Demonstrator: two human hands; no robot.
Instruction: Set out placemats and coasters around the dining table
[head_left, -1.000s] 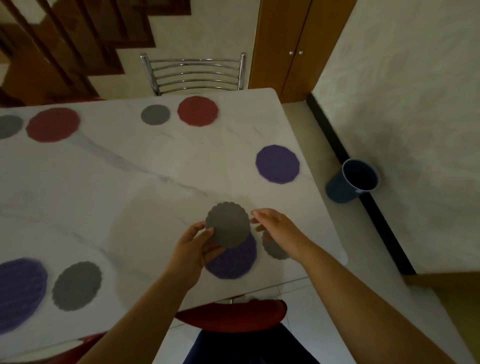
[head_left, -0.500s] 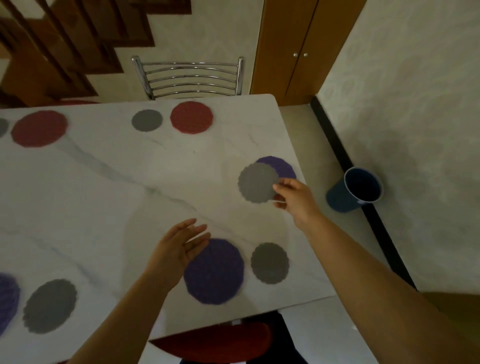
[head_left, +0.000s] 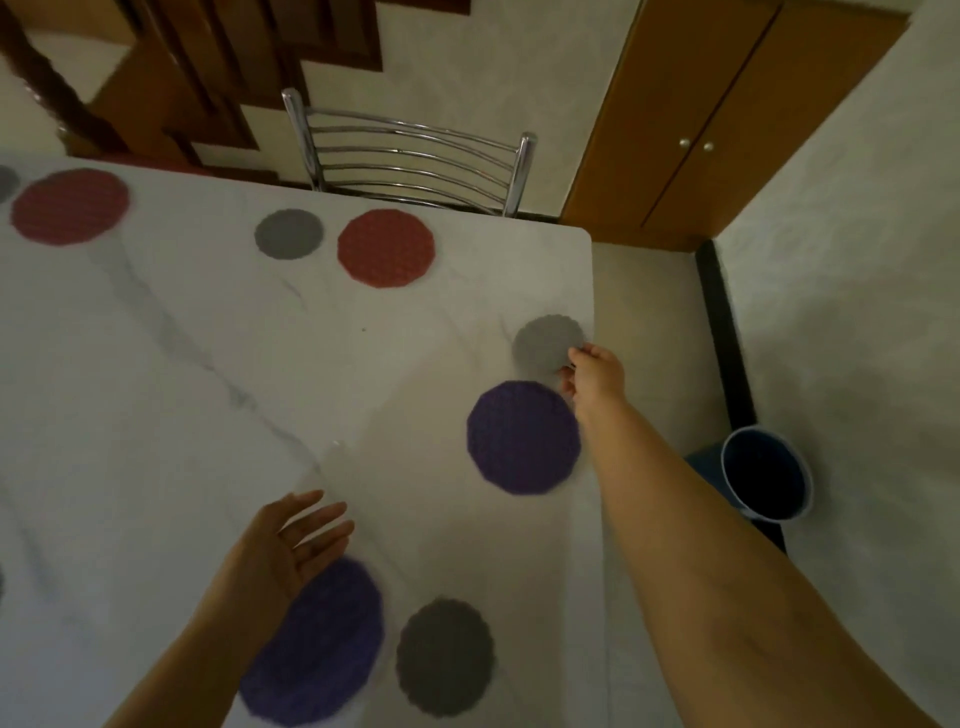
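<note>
Half a second on, the right hand (head_left: 595, 374) has carried the grey coaster (head_left: 548, 343) off the left rim of the purple placemat (head_left: 522, 436) and out past its far side, close to the right edge of the surface (head_left: 208, 415). The left hand (head_left: 291, 545) has stayed low and idle. The right hand's fingers (head_left: 577, 354) pinch the coaster at its near right rim. The disc sits level just beyond the placemat, with a strip of bare marble between them (whether it already rests on the surface or hangs just above it, I cannot tell). The left hand is released, palm showing and fingers straight, holding nothing. It hovers just beside a second purple placemat (head_left: 317, 639), which has a darker grey coaster (head_left: 444, 657) to its right.

The grey coaster looks thin, light and a little pliant, with a scalloped edge. A two-finger pinch at the rim is likely all it needs, and it should neither slip nor break. Once flat it would probably be awkward to lift again, so sliding it into line seems the easier correction. No brand, label or writing can be read on the placemats, the coasters or the surface.
</note>
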